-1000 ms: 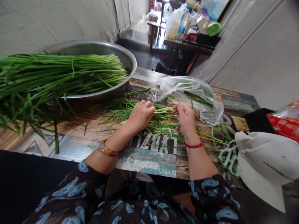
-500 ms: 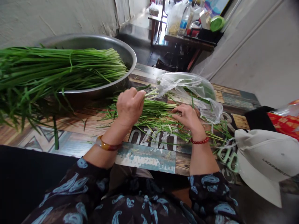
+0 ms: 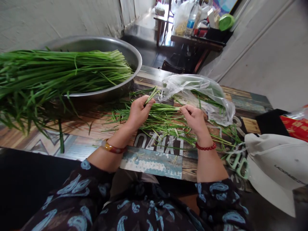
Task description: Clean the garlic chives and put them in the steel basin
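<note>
My left hand [image 3: 140, 110] is closed around a few chive stalks [image 3: 152, 93], whose pale ends stick up past the thumb. To its right, my right hand [image 3: 194, 119] pinches the pale ends of some chives [image 3: 168, 109] lying across the table. Loose chives and trimmed bits [image 3: 166, 126] are scattered beneath and between both hands. Just beyond the right hand sits a clear plastic bag [image 3: 201, 85] with more green chives partly under it. A large bundle of chives [image 3: 93, 69] rests in a metal basin [image 3: 137, 64] at the left, its leaves hanging over the rim.
On the right side of the patterned table [image 3: 151, 165] lie green-handled scissors [image 3: 237, 164] and a white cap [image 3: 274, 163]. A red package [image 3: 295, 126] is at the far right. Behind, another table [image 3: 197, 43] carries a water bottle [image 3: 191, 21] and bags.
My left hand has turned and shifted slightly right, its stalks now pointing more upward. My right hand's fingers have closed from a looser reach onto the chive ends.
</note>
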A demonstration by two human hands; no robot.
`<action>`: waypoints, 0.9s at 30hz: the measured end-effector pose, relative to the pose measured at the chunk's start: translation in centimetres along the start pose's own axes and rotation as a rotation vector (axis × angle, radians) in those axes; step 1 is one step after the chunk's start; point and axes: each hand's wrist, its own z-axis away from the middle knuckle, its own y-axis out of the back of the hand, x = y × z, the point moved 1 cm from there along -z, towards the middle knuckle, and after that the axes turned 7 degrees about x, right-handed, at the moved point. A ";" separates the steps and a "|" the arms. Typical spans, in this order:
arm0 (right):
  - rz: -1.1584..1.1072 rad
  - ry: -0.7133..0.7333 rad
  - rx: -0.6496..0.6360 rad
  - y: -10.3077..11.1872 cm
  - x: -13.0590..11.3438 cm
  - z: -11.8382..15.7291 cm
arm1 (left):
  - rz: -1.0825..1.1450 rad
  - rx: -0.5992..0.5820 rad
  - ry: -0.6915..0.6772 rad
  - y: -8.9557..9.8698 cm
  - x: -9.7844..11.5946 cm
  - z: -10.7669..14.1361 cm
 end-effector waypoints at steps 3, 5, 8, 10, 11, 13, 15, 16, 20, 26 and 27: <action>-0.004 0.081 0.000 -0.4 -0.8 0.2 | 0.021 0.007 -0.025 0.1 0.4 0.0; -0.017 0.140 -0.011 -0.8 -1.3 0.3 | 0.026 -0.035 -0.073 0.0 0.6 0.1; 0.008 0.223 -0.023 -1.5 -1.9 0.6 | 0.027 -0.208 -0.142 -0.5 0.9 0.4; 0.031 0.268 -0.013 -2.0 -2.2 0.8 | 0.032 -0.365 -0.162 -0.9 1.0 0.7; 0.036 0.286 -0.006 -2.2 -2.3 0.9 | 0.034 -0.437 -0.156 -1.1 1.0 0.9; 0.023 0.299 0.012 -2.4 -2.4 0.9 | 0.038 -0.533 -0.118 -1.4 1.0 1.1; -0.006 0.239 0.046 -2.4 -2.2 0.9 | 0.047 -0.559 -0.074 -1.4 1.0 1.1; -0.022 0.175 0.080 -2.3 -1.9 0.8 | 0.056 -0.556 -0.056 -1.4 1.1 1.1; -0.078 -0.113 0.265 -1.0 -0.3 0.2 | 0.100 -0.527 -0.004 -0.7 1.2 0.7; -0.116 0.062 0.099 -1.1 -1.2 0.3 | 0.153 -0.556 0.029 -0.6 1.0 0.6; -0.103 0.115 0.057 -1.4 -1.7 0.4 | 0.161 -0.573 0.026 -0.7 0.9 0.6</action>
